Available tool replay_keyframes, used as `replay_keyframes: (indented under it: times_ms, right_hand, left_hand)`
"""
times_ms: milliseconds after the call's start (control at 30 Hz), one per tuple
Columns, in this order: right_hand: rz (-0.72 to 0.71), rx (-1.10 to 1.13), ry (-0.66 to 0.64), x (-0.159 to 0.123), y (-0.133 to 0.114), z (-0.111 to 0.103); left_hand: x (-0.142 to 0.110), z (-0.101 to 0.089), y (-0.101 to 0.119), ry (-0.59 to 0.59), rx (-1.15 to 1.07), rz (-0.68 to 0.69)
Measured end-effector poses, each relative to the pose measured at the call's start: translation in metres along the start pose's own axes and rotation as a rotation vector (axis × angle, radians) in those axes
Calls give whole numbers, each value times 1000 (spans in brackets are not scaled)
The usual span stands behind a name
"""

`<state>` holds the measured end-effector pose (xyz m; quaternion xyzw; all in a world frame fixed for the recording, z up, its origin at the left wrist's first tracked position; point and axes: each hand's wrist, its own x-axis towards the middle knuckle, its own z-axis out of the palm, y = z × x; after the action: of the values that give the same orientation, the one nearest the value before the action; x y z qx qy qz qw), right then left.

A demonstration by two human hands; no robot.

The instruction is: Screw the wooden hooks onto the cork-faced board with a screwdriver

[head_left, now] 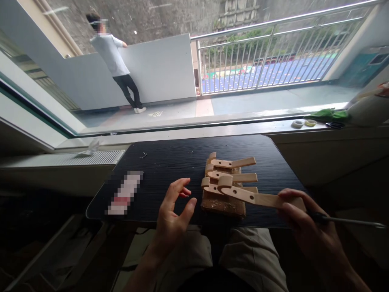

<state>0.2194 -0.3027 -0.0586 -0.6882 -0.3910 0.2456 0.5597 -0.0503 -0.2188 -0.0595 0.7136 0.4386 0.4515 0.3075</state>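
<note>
My right hand (316,227) grips a pale wooden hook (267,200) by its straight end, between thumb and fingers. The hook has a curled tip and two dark holes. A screwdriver (355,221) with a black handle and long metal shaft sticks out of the same hand to the right. Three similar wooden hooks (247,177) lie side by side on a brown block (223,207), which looks wrapped in tape. My left hand (176,207) hovers to the block's left, fingers curved and apart, holding nothing.
The black table (170,162) carries a blurred-out packet (125,192) and small screws (144,155). On the windowsill (273,126) are tape rolls (298,123) and a green cloth (328,114). Crumpled plastic (92,147) rests at left. Beyond the glass, a person (112,56) leans on a wall.
</note>
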Motion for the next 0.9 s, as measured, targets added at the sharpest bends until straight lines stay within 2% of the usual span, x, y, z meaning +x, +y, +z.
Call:
replay_keyframes:
  times_ms: [100,267,433,600,900]
  right_hand:
    - [43,62,-29,4,-7,1]
    - [10,18,-148,-1,-12,20]
    - [63,63,-213,-5,-2,34]
    - [5,-96,-190,-9,14,37]
    - [7,-123,-185,-22,33,39]
  left_hand:
    - [4,6,9,-26,-101,6]
    - [7,10,12,-124,-146,2]
    - [5,13,2,-139,-22,28]
    - [-2,16,-11,-207,86,148]
    - [-9,21,-33,-248,134,199]
